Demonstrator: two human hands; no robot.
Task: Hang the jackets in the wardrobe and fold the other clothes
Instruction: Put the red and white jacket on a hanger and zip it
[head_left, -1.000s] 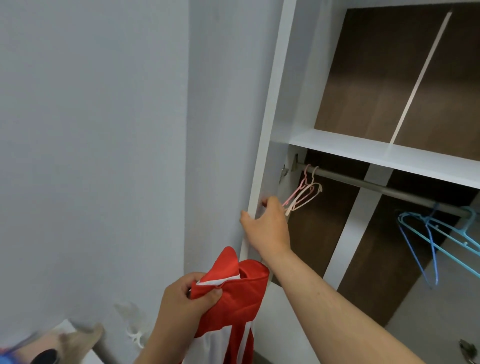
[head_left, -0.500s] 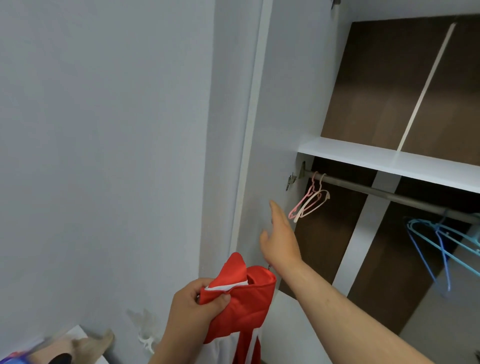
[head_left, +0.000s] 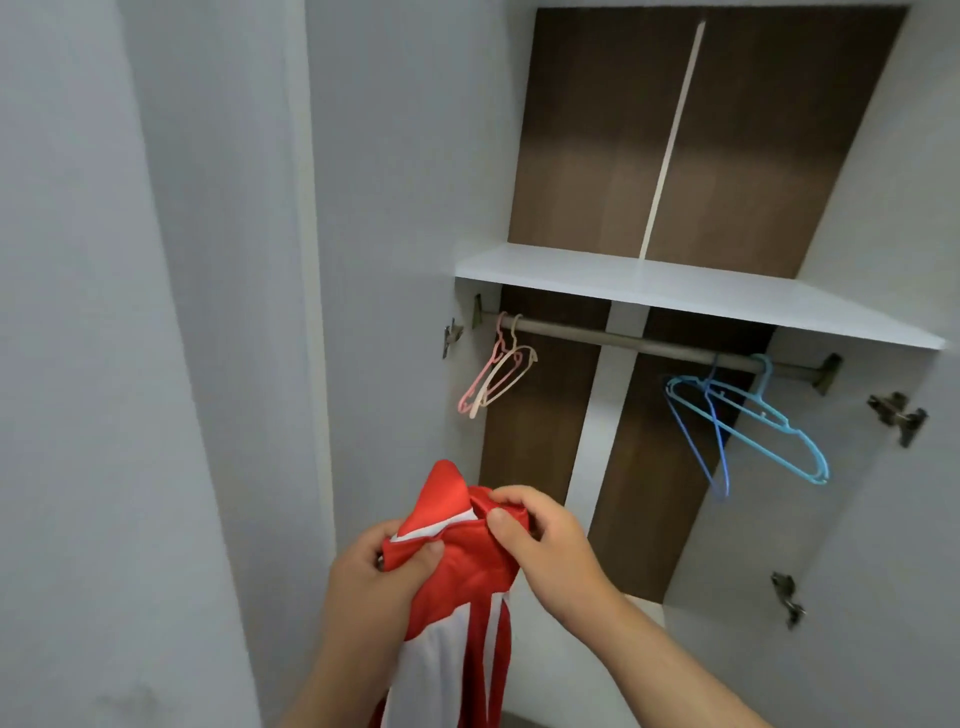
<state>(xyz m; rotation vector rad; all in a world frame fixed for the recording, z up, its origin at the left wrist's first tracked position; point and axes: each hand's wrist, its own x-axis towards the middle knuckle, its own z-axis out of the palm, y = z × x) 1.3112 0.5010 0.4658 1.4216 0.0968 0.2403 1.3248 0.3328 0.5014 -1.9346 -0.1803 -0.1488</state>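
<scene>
The red-and-white jacket (head_left: 470, 577) hangs bunched in front of the open wardrobe (head_left: 597, 156), below the rail (head_left: 623, 343). The left hand (head_left: 374, 571) grips its fabric in a curled fist, and the right hand (head_left: 540, 540) pinches the collar edge. Pink and cream hangers (head_left: 498, 374) crowd the rail's left end and blue hangers (head_left: 748, 421) its right, with bare rail between them. A white shelf (head_left: 675, 283) sits just above the rail.

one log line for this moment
left hand: holds red jacket | right hand: pinches collar | wardrobe: open | hangers: bare on rail
</scene>
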